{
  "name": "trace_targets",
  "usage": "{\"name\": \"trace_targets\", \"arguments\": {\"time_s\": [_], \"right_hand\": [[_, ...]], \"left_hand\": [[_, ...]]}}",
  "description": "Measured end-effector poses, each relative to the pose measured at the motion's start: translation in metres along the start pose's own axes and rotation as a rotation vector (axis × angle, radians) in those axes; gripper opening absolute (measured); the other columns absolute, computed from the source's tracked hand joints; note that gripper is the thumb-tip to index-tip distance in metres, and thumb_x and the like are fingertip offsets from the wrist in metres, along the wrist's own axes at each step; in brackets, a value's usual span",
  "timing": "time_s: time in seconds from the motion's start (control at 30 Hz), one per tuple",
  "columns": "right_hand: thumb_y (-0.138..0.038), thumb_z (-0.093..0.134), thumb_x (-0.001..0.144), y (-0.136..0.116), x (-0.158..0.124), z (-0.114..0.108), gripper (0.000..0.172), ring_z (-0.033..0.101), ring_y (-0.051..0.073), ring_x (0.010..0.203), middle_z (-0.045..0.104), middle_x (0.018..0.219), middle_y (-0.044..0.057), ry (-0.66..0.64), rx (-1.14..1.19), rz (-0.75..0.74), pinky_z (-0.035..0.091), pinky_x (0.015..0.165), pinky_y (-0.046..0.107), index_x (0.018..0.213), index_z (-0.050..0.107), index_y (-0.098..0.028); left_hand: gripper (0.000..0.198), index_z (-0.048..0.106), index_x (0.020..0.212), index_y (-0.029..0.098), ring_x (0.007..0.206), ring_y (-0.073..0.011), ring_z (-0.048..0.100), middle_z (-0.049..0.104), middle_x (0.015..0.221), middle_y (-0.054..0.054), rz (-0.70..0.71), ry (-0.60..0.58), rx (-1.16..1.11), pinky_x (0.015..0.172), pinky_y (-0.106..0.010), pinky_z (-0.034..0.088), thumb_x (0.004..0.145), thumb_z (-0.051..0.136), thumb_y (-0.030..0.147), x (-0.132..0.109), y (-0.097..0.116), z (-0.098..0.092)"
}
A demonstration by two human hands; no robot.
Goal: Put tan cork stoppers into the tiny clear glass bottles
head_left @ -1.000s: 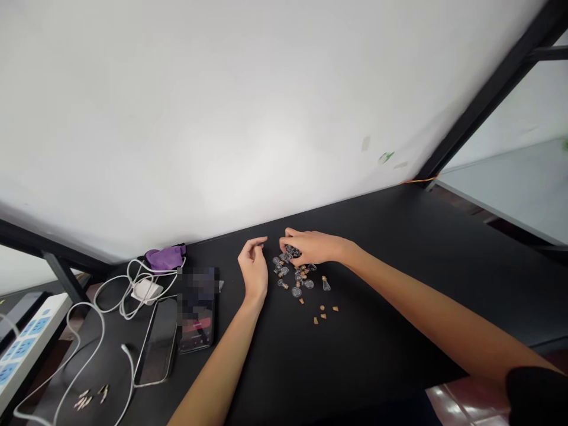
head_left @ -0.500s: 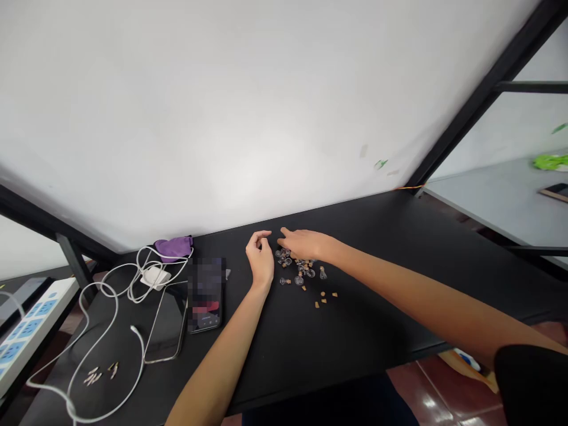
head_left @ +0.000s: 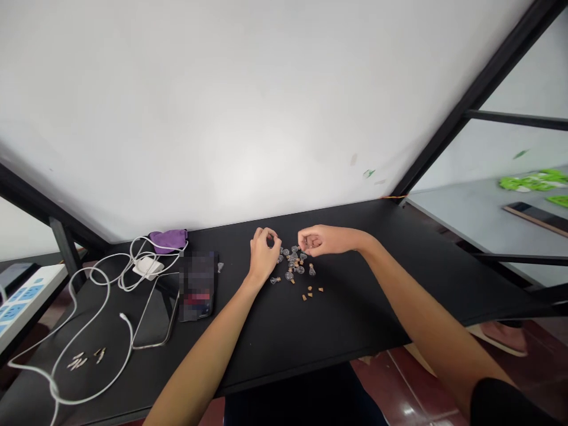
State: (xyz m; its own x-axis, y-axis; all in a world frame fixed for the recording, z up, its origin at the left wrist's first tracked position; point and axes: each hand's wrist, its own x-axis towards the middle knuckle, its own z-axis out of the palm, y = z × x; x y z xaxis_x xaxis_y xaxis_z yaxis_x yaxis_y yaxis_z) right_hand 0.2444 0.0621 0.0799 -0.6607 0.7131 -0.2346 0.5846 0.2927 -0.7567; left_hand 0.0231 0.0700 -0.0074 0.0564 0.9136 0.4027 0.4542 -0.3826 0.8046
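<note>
Small, clear glass bottles with tan cork stoppers (head_left: 293, 258) lie in a loose cluster on the flat black tabletop (head_left: 275, 331), between the hands. Several small tan corks (head_left: 309, 294) lie loose on its near side. Left hand (head_left: 264, 253): at the cluster's left edge, thumb and forefinger curved together; any pinch cannot be determined. Right hand (head_left: 327, 239): at the right edge, fingers curled inward; contents hidden.

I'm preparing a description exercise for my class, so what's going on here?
A person's left hand and right hand are curled at either side of a cluster of tiny clear bottles on a black table. Whether either grip holds anything is too small to tell. Several loose corks lie nearer the person.
</note>
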Motion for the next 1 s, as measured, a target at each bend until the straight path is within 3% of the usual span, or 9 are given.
{"name": "trace_targets", "arguments": {"time_s": [0.13, 0.3, 0.57, 1.0], "right_hand": [[-0.036, 0.073, 0.081, 0.029, -0.013, 0.003, 0.023, 0.059, 0.015, 0.076, 0.069, 0.089, 0.004, -0.11, 0.129, 0.006, 0.047, 0.073, 0.028, 0.092, 0.066, -0.016], [-0.043, 0.078, 0.08, 0.053, -0.019, 0.008, 0.031, 0.063, 0.016, 0.081, 0.072, 0.096, 0.007, -0.125, 0.249, 0.017, 0.049, 0.078, 0.03, 0.092, 0.068, -0.016], [-0.043, 0.079, 0.081, 0.067, -0.018, 0.009, 0.032, 0.063, 0.016, 0.08, 0.074, 0.098, 0.007, -0.127, 0.272, -0.023, 0.049, 0.077, 0.029, 0.097, 0.072, -0.016], [-0.046, 0.081, 0.08, 0.075, -0.016, 0.01, 0.036, 0.057, 0.013, 0.07, 0.069, 0.085, 0.004, -0.124, 0.383, 0.022, 0.047, 0.069, 0.028, 0.096, 0.071, -0.016]], "left_hand": [[0.01, 0.066, 0.091, 0.023, 0.097, -0.0203, 0.058, 0.058, 0.093, -0.002, 0.088, -0.07, 0.085, 0.097, -0.037, 0.042, 0.087, 0.065, 0.014, -0.01, 0.003, -0.002], [0.02, 0.067, 0.108, 0.026, 0.109, -0.0234, 0.058, 0.063, 0.11, -0.004, 0.104, -0.146, 0.158, 0.101, -0.04, 0.041, 0.089, 0.073, 0.022, -0.018, -0.002, -0.007], [0.017, 0.075, 0.107, 0.027, 0.108, -0.0232, 0.061, 0.067, 0.107, -0.003, 0.183, -0.369, 0.253, 0.099, -0.04, 0.039, 0.09, 0.076, 0.028, -0.008, -0.004, 0.0], [0.014, 0.069, 0.111, 0.019, 0.101, -0.0209, 0.063, 0.067, 0.108, -0.004, 0.474, -0.489, 0.501, 0.093, -0.036, 0.044, 0.1, 0.061, 0.024, 0.002, 0.004, -0.004]]}}
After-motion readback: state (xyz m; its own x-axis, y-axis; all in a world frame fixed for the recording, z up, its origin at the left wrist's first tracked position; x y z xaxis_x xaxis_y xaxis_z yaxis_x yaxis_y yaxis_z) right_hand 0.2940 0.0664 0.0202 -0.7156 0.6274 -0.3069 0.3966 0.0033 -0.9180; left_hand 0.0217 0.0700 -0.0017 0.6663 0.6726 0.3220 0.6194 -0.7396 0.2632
